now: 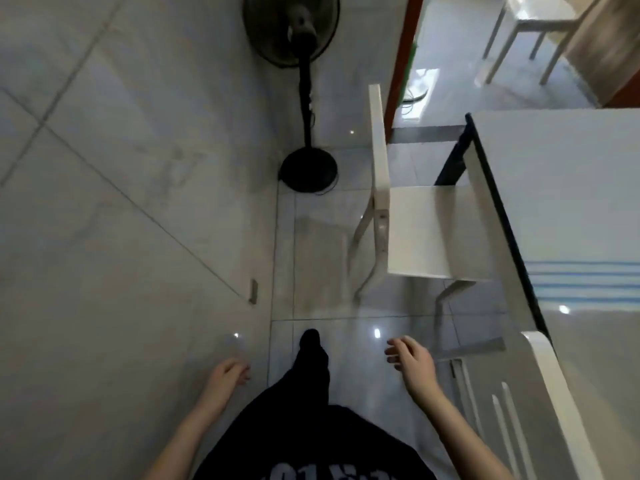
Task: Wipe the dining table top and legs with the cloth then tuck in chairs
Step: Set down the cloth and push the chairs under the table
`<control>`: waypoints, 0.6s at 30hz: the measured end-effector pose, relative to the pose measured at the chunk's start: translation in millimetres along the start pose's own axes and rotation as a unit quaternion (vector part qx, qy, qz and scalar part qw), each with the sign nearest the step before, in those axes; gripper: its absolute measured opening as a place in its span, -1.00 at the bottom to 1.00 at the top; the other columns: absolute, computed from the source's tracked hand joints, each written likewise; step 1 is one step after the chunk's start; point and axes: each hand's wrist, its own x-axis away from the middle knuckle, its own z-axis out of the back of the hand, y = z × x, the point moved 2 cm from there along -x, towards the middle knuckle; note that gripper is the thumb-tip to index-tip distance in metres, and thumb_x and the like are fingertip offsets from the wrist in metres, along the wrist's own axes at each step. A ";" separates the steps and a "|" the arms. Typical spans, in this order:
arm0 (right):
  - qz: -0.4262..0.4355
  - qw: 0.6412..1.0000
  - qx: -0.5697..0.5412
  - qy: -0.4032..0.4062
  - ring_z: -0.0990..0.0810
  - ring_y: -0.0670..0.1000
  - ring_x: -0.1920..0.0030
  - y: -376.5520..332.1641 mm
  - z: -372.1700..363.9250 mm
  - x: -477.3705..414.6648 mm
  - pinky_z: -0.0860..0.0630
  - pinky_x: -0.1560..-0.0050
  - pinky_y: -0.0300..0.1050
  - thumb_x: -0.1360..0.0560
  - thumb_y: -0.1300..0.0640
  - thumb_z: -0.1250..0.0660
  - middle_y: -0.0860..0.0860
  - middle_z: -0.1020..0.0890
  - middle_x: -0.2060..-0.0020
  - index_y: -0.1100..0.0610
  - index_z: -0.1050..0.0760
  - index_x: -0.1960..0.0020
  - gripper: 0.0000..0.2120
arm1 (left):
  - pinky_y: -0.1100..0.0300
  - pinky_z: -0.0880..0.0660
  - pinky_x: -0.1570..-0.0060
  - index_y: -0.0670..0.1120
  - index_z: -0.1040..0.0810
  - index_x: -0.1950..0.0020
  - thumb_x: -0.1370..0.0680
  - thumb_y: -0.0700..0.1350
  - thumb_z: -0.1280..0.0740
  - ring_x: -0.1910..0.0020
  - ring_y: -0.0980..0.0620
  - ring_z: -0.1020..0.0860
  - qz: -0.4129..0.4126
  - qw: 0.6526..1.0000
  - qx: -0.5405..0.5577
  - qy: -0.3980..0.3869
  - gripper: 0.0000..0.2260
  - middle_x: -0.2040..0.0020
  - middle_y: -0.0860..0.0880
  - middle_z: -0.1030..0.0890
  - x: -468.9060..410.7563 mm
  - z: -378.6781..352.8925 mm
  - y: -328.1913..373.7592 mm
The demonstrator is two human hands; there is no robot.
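**Q:** Since nothing is held in either hand, which step is taken to be in hand?

**A:** A stage between wiping and tucking is inferred. The left hand (227, 374) and the right hand (410, 358) are shown low in front of the body, fingers loosely curled and parted, clamped on nothing. The cloth (588, 282), blue-striped, is seen lying on the dining table (554, 174) at the right margin, well apart from both hands. Whether the legs are already wiped cannot be told.

**Q:** How are the chairs placed?

**A:** One white chair (426, 230) is set ahead, its seat only partly under the table edge and its back standing clear of it. A nearer chair (547, 382) is found close against the edge, just beside the right forearm. A standing fan (306, 98) is noted ahead.

**Q:** What is called for next?

**A:** If wiping is judged finished, the chair ahead is to be approached, its back gripped, and the seat slid straight under the top, clear of the dark frame (450, 164). Otherwise the cloth is to be reached for first, across the table edge.
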 end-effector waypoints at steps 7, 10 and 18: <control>0.013 0.999 0.030 -0.020 -0.60 0.05 0.26 -60.2 -61.0 -68.1 -0.47 0.24 -0.19 -0.60 0.26 -0.20 0.14 -0.65 0.24 0.25 -0.58 0.06 -0.82 | 0.37 -0.41 0.50 -0.17 -0.53 0.28 -0.59 -0.35 -0.16 0.38 -0.04 -0.45 0.035 0.999 0.030 -0.019 -0.70 0.42 -0.09 -0.55 -81.8 24.4 44.5; 0.005 0.999 0.035 -0.007 -0.63 0.10 0.23 -80.1 -72.6 -85.9 -0.50 0.21 -0.12 -0.59 0.27 -0.21 0.15 -0.66 0.23 0.24 -0.58 0.06 -0.82 | 0.39 -0.39 0.48 -0.15 -0.54 0.27 -0.59 -0.32 -0.19 0.42 0.01 -0.44 0.004 0.999 0.013 -0.044 -0.73 0.41 -0.07 -0.56 -119.1 35.3 91.3; -0.002 0.994 -0.010 0.108 -0.65 0.18 0.22 -128.3 -55.3 -125.0 -0.57 0.22 -0.06 -0.58 0.35 -0.20 0.21 -0.66 0.24 0.19 -0.57 0.14 -0.77 | 0.26 -0.39 0.35 -0.13 -0.56 0.18 -0.61 -0.22 -0.19 0.36 0.01 -0.48 -0.034 0.996 0.016 -0.080 -0.78 0.28 -0.12 -0.58 -190.0 29.9 204.6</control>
